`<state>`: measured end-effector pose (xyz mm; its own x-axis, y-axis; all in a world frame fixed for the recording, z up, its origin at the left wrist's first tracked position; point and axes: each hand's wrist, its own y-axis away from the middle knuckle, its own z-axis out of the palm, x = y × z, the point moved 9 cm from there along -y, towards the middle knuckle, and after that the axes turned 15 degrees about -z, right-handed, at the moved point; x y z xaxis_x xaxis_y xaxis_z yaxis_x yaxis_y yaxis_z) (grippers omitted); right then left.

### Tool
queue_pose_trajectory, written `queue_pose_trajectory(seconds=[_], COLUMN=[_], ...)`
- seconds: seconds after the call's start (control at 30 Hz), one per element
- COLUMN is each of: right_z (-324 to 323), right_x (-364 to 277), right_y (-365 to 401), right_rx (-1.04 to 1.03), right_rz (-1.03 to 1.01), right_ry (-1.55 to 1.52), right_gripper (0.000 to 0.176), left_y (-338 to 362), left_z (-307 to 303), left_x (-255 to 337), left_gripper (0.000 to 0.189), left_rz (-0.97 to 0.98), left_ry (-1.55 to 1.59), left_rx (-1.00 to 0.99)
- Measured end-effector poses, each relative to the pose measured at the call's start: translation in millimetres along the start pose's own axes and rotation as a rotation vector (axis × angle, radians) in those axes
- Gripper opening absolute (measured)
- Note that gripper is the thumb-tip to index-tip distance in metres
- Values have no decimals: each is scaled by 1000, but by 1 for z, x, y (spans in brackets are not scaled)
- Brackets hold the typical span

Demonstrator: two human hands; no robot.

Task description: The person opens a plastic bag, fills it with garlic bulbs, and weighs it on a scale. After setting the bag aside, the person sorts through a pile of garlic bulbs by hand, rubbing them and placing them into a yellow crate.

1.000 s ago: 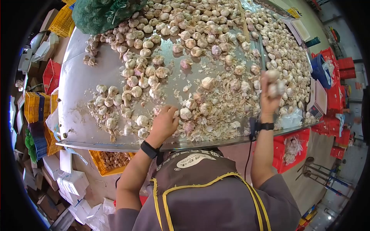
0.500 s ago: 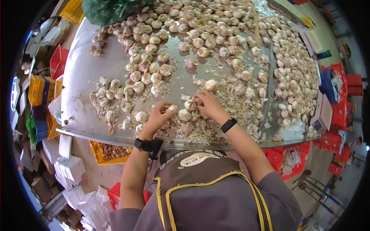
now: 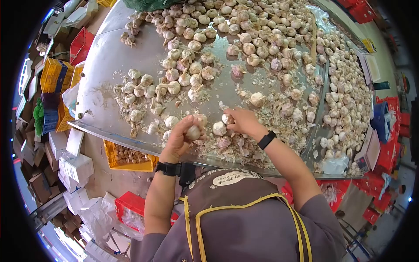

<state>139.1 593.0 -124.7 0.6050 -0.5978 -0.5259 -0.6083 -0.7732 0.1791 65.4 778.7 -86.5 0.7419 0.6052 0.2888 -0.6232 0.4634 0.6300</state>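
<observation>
My left hand [image 3: 178, 139], with a dark band at the wrist, is curled around a garlic bulb [image 3: 193, 132] just above the table's near edge. My right hand [image 3: 245, 122], also banded, pinches a second bulb [image 3: 226, 118] between thumb and fingers. Right below that one, a pale bulb [image 3: 219, 128] rests on the table, apart from my left hand. A pinkish bulb [image 3: 224, 142] lies among the loose skins [image 3: 244, 153] nearer to me. Beyond my right hand sits a larger bulb [image 3: 258, 99].
Many garlic bulbs [image 3: 262, 26] cover the far side of the metal table [image 3: 104, 65]. Paler bulbs [image 3: 345, 96] fill a strip on the right behind a divider. A green net bag [image 3: 148, 3] lies at the far edge. Below the table stands a yellow crate [image 3: 131, 157] of garlic.
My left hand has turned and opened toward me, so the bulb in it now shows. My right hand stays on its bulb. The whole view has shifted slightly.
</observation>
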Motion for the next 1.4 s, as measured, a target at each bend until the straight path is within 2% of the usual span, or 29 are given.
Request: queue_pose_trajectory(seconds=[0.07, 0.1, 0.13, 0.17, 0.2, 0.23, 0.27, 0.33, 0.37, 0.47, 0.53, 0.6, 0.63, 0.7, 0.8, 0.87, 0.9, 0.93, 0.97, 1.0, 1.07, 1.1, 1.13, 1.2, 1.27, 1.3, 1.33, 1.37, 1.4], right_z=[3, 1, -1, -2, 6, 21, 17, 16, 17, -9, -4, -1, 1, 14, 33, 33, 40, 37, 30, 24, 30, 28, 26, 35, 32, 36, 42, 44, 46], right_x=[2, 5, 9, 15, 34, 46, 47, 24, 14, -11, -8, -18, -24, -38, -55, -66, -59, -61, -66, -69, -60, -60, -59, -54, -59, -56, -56, -63, -68], right_y=[-2, -2, -2, -1, 6, 15, 21, 34, 35, 47, 54, 56, 58, 52, 40, 31, 31, 32, 35, 38, 44, 47, 49, 51, 52, 54, 54, 51, 49], right_rx=[14, 32, 50, 50, 131, 213, 218, 257, 229, 361, 387, 362, 363, 327, 262, 232, 317, 301, 254, 202, 214, 188, 169, 200, 150, 211, 288, 304, 293], right_rz=[6, 34, 62, 57, 195, 339, 348, 328, 265, 183, 126, 95, 131, 98, 76, -21, 76, 71, -15, -102, -140, -172, -205, -139, -148, -38, 67, 61, 45], right_ry=[-34, -78, -121, -116, -580, -1046, -1039, -1939, -2203, -2217, -2195, -2382, -2393, -2474, -2640, -2768, -2538, -2542, -2618, -2693, -2731, -2774, -2814, -2711, -2741, -2690, -2643, -2697, -2758], right_gripper=[54, 53, 53, 53, 55, 59, 59, 68, 69, 63, 63, 67, 68, 69, 72, 76, 78, 78, 78, 78, 80, 81, 82, 80, 79, 77, 76, 74, 72], left_y=[-5, -5, -6, 10, 25, 16, 11, -27, -42, -55, -50, -31, -25, -9, 10, 17, 20, 25, 21, 25, 12, 10, 9, 2, 6, 10, 7, 18, 6], left_z=[-47, -52, -55, -26, 9, 9, 10, 3, -3, 8, 16, 46, 60, 97, 150, 161, 158, 155, 147, 145, 124, 117, 112, 92, 87, 99, 99, 120, 113], left_x=[2, 19, 17, 41, 49, 46, 46, 24, 19, 24, 26, 36, 34, 31, 18, 14, 16, 18, 17, 21, 11, 7, 5, -3, -6, -4, -3, 0, -4], left_gripper=[23, 23, 23, 26, 29, 37, 37, 39, 41, 42, 47, 55, 55, 57, 59, 61, 63, 65, 59, 59, 59, 48, 48, 38, 26, 26, 27, 26, 27], left_rz=[-45, 95, 100, 406, 728, 635, 636, 207, 141, 271, 274, 440, 442, 524, 705, 759, 773, 784, 631, 637, 241, 187, 190, 132, 165, 215, 265, 302, 458], left_ry=[-399, -706, -705, -1137, -1561, -1539, -1535, -1915, -1895, -1902, -1810, -1535, -1545, -1255, -1447, -1509, -1348, -1189, -942, -944, -462, -378, -375, -289, -351, -423, -588, -766, -1069], left_rx=[332, 536, 537, 726, 901, 824, 811, 735, 675, 638, 612, 535, 524, 305, 154, 135, 91, 53, 36, 55, -56, -60, -56, 69, 159, 123, 175, 313, 290])
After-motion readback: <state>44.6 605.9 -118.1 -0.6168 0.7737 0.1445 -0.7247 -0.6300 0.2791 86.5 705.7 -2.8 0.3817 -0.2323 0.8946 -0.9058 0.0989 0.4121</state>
